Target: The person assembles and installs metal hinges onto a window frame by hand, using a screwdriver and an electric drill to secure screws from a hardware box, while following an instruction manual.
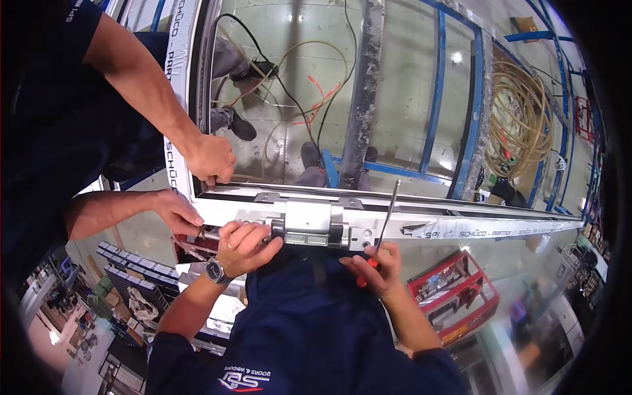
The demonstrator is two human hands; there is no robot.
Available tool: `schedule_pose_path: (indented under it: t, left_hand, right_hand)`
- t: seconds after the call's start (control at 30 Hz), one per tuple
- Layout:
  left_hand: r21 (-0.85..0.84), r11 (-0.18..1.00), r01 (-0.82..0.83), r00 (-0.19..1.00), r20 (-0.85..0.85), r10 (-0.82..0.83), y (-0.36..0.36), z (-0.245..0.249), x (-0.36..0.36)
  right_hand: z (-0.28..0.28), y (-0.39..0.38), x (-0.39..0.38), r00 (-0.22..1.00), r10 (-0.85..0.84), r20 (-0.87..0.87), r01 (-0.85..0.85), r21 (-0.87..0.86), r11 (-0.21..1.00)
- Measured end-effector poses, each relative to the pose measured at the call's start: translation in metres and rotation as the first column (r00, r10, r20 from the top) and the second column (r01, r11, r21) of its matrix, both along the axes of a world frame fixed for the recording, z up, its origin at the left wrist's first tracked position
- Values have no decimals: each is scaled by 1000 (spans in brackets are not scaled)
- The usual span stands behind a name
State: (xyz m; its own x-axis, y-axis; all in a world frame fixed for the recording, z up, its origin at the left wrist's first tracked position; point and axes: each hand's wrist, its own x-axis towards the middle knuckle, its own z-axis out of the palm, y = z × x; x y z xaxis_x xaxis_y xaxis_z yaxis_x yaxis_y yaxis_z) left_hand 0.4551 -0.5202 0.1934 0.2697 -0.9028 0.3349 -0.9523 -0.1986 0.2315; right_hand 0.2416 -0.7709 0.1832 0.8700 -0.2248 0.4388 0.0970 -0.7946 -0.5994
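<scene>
A silver door hinge [307,220] with dark rings lies across the white frame profile [385,226] in front of my body. My left hand [242,249], with a ring and a wristwatch, has its fingers curled round the hinge's left end. In my right hand [380,266] is a screwdriver [390,214] with a red handle, its long shaft pointing up and away from me. That hand is just below the frame, close to the hinge's right end; the shaft passes in front of the profile.
A co-worker stands at the left; one hand [210,160] is at the frame's inner corner, the other [176,212] near the hinge's left end. Blue-railed metal supports [431,99], a coiled hose [520,115], loose cables and a red metal stand [454,296] are around the frame.
</scene>
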Motion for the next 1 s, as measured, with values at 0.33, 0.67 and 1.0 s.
schedule_pose_path:
  t: [0.33, 0.67, 1.0]
  left_hand:
    - [-54, 998, 22, 948, -317, -39, -10, 5, 24]
    - [194, 978, -83, 534, -819, 208, -16, 36, 38]
    - [449, 830, -331, 370, -747, 552, -47, 14, 49]
  right_hand:
    - [7, -18, 21, 997, 66, -48, -63, 48, 997]
    - [12, -29, 33, 990, 86, -110, -59, 227, 972]
    - [40, -32, 68, 985, 56, -161, -80, -149, 986]
